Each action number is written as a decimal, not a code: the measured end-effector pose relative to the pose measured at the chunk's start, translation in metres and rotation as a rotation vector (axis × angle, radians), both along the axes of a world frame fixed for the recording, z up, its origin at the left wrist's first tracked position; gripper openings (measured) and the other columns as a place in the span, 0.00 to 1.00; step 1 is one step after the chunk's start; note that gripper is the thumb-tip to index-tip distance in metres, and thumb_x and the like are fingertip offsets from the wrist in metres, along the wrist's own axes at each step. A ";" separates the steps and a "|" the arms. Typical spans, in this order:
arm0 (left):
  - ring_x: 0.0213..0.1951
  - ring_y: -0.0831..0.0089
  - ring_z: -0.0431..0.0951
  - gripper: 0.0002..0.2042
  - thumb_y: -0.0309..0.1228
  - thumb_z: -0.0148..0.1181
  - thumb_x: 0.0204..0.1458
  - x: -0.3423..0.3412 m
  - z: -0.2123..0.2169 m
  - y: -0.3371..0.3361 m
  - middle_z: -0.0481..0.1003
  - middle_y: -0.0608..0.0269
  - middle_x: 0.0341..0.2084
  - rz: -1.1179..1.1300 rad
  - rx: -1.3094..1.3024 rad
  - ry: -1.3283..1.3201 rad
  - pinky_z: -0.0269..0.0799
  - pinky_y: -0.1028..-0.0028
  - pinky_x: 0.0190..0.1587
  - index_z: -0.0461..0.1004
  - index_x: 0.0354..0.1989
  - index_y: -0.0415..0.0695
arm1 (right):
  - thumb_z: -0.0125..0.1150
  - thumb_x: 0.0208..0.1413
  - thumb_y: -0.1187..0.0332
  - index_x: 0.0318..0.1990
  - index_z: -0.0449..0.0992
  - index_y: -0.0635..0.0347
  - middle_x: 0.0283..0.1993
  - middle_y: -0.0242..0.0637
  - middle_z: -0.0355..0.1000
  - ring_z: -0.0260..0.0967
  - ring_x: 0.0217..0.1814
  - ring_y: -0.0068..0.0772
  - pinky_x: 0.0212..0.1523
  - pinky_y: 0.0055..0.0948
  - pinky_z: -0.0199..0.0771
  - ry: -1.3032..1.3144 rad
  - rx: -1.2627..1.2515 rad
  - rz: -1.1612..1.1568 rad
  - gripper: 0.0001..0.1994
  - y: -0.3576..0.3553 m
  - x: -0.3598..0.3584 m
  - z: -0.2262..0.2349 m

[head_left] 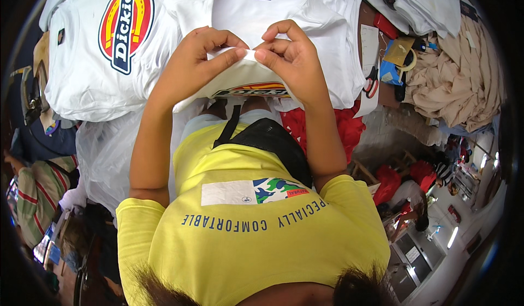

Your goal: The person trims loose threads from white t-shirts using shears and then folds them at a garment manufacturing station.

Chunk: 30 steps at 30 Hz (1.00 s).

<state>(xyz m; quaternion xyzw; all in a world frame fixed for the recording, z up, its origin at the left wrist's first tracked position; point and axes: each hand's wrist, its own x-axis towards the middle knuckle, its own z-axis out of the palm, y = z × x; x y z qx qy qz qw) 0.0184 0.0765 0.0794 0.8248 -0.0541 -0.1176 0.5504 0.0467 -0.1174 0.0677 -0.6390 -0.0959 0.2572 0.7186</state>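
A white T-shirt (232, 79) lies spread before me, its neckline and a dark neck label at the far side. My left hand (204, 55) and my right hand (292, 58) pinch a folded edge of it, seemingly the front of the neckline, between thumbs and forefingers. Their fingertips almost meet. The raised cloth hangs toward me, showing part of a red, yellow and dark print. My right hand's other fingers curl above the cloth. Whether anything small sits between the fingertips is hidden.
More white T-shirts (82, 88) with a round print lie at the left. Scissors (371, 82), a tape roll (408, 61) and a beige fabric heap (458, 71) are at the right. Red cloth (349, 131) and clear plastic (120, 148) hang below the table edge. Other people work at both sides.
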 end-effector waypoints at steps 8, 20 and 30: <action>0.16 0.71 0.62 0.10 0.35 0.59 0.46 0.041 -0.011 0.015 0.68 0.61 0.13 -0.195 0.146 -0.248 0.62 0.76 0.29 0.76 0.25 0.39 | 0.60 0.51 0.68 0.35 0.70 0.62 0.22 0.33 0.71 0.64 0.25 0.15 0.25 0.16 0.60 -0.053 -0.250 0.223 0.09 -0.021 0.029 -0.008; 0.45 0.71 0.66 0.11 0.41 0.62 0.41 0.128 -0.012 0.095 0.67 0.68 0.34 -0.278 1.111 -0.550 0.50 0.53 0.55 0.75 0.27 0.46 | 0.63 0.41 0.58 0.33 0.77 0.51 0.34 0.31 0.72 0.63 0.47 0.34 0.52 0.48 0.46 -0.971 -1.355 0.326 0.12 -0.126 0.136 -0.024; 0.50 0.63 0.64 0.15 0.35 0.65 0.38 0.144 -0.076 0.087 0.67 0.67 0.43 0.084 0.988 -0.334 0.54 0.52 0.51 0.73 0.37 0.52 | 0.64 0.36 0.73 0.37 0.73 0.52 0.40 0.33 0.70 0.64 0.47 0.38 0.54 0.37 0.55 -0.935 -0.794 -0.122 0.15 -0.109 0.136 -0.060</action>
